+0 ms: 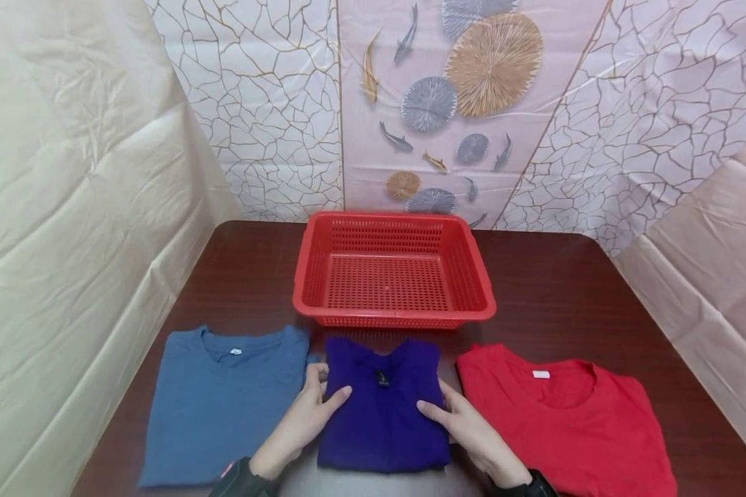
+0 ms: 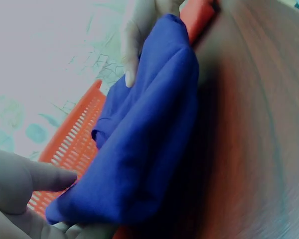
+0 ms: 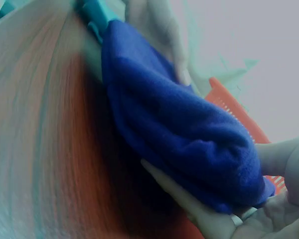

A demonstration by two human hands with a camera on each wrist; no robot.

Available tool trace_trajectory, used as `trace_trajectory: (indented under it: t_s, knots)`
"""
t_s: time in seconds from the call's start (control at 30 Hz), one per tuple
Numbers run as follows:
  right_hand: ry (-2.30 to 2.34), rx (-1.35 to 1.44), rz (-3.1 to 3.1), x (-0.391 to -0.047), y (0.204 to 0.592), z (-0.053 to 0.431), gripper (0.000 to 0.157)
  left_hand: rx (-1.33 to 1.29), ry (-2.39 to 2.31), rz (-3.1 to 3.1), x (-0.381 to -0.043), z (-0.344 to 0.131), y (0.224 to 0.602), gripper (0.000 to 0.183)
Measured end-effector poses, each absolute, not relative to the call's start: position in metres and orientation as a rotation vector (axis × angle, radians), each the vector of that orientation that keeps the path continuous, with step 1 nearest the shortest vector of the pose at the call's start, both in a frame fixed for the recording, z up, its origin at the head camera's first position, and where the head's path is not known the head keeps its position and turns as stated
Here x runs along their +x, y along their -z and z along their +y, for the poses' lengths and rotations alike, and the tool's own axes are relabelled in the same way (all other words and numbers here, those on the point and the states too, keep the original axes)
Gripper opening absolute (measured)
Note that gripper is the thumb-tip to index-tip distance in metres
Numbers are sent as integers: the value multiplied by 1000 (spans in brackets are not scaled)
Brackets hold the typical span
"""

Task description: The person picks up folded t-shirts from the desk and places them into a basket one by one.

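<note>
A folded dark blue T-shirt (image 1: 382,421) is held between both hands in front of the basket, its neckline and black label facing up. My left hand (image 1: 307,408) grips its left side, thumb on top and fingers beneath. On the opposite side my right hand (image 1: 469,422) grips it the same way, and the right wrist view shows fingers (image 3: 177,191) reaching under the cloth. Both wrist views show a dark gap between the shirt's underside and the table. A red plastic basket (image 1: 394,317) with perforated walls stands just beyond, with nothing in it.
To the left lies a folded greyish-blue T-shirt (image 1: 224,407), and to the right a folded red T-shirt (image 1: 572,428). All this is on a dark brown wooden table (image 1: 547,276). Patterned cloth (image 1: 273,103) hangs behind it, with pale cloth (image 1: 68,207) along the side.
</note>
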State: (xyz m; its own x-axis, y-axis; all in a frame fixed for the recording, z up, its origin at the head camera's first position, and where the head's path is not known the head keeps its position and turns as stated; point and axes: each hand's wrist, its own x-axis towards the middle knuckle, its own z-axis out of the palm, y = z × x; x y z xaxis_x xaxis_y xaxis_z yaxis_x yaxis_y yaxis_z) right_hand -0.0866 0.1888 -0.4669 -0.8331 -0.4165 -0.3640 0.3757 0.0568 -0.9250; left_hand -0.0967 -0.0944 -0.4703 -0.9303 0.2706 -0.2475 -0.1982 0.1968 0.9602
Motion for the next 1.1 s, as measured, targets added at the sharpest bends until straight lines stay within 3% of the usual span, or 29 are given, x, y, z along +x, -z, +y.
trace_trajectory:
  t_s: [0.17, 0.4, 0.67, 1.1]
  knots:
    - [1870, -3, 1718, -84, 466, 195, 79, 64, -1910, 1858, -96, -101, 476, 74]
    - [1952, 53, 1588, -78, 452, 202, 81, 5, -1989, 1515, -98, -113, 470, 71]
    - [2014, 13, 1525, -74, 422, 206, 77, 78, -1984, 1426, -100, -120, 434, 73]
    - [2079, -34, 1576, -110, 358, 207, 68, 190, -1999, 1411, -145, -120, 372, 57]
